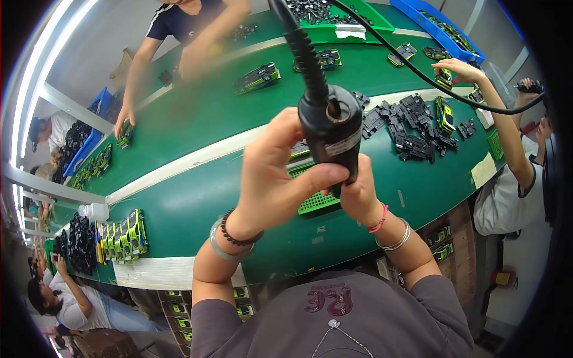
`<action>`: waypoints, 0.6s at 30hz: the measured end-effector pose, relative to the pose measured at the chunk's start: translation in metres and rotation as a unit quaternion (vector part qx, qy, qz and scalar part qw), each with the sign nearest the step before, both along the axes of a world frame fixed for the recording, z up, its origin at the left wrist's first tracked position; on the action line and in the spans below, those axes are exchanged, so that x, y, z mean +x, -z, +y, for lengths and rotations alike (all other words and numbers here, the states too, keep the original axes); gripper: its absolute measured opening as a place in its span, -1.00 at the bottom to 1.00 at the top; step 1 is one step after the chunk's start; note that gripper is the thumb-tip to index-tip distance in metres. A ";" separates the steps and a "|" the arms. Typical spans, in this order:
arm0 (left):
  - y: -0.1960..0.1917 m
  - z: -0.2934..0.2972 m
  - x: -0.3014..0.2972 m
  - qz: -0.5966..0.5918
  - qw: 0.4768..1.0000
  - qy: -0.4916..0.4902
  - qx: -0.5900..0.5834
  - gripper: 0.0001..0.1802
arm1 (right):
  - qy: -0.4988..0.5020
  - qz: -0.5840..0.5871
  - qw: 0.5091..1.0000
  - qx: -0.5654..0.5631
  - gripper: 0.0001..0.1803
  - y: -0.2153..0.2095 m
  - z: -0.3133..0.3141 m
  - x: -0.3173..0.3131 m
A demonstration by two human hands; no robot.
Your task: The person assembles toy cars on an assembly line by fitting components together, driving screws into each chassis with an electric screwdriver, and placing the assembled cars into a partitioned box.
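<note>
Upright in front of me is a black corded electric screwdriver (331,128), its ribbed cable sleeve rising from the top. My left hand (271,173) is wrapped round its body from the left, thumb across the front. At the tool's lower end my right hand (360,191) is closed, with its fingertips partly hidden behind the tool. The screwdriver's tip cannot be seen. Below and behind both hands lies a green perforated basket (319,204), mostly covered by them. To the right sits a pile of black toy car chassis (412,125), with a green toy car (444,114) beside it.
A green bench (286,244) carries a row of green toy cars (124,235) at left. Cars lie on a green belt (197,128) beyond. Across it, a co-worker's hand (124,116) touches a car; another co-worker's hand (459,70) reaches in at right. A black cable (412,77) arcs rightward.
</note>
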State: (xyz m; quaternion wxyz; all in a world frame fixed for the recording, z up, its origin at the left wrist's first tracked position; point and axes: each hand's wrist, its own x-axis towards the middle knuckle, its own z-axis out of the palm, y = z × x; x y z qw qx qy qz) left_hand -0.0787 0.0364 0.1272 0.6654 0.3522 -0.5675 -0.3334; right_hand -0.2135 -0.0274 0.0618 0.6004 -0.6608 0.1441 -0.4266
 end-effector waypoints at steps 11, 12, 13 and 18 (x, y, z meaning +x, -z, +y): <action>0.021 -0.010 0.048 -0.166 0.982 -0.064 -0.060 -0.08 | -0.012 -0.173 0.985 0.000 -0.11 -0.025 -0.041 0.022; 0.034 -0.012 0.062 -0.334 0.933 -0.137 -0.005 -0.18 | 0.017 -0.158 0.987 0.011 -0.05 -0.029 -0.049 0.026; 0.050 -0.015 0.071 -0.419 0.893 -0.166 0.009 -0.29 | 0.043 -0.144 0.988 0.023 0.02 -0.031 -0.056 0.032; 0.104 -0.026 0.076 -0.452 0.878 -0.147 0.046 -0.50 | 0.065 -0.118 0.991 -0.007 -0.01 0.005 -0.085 0.050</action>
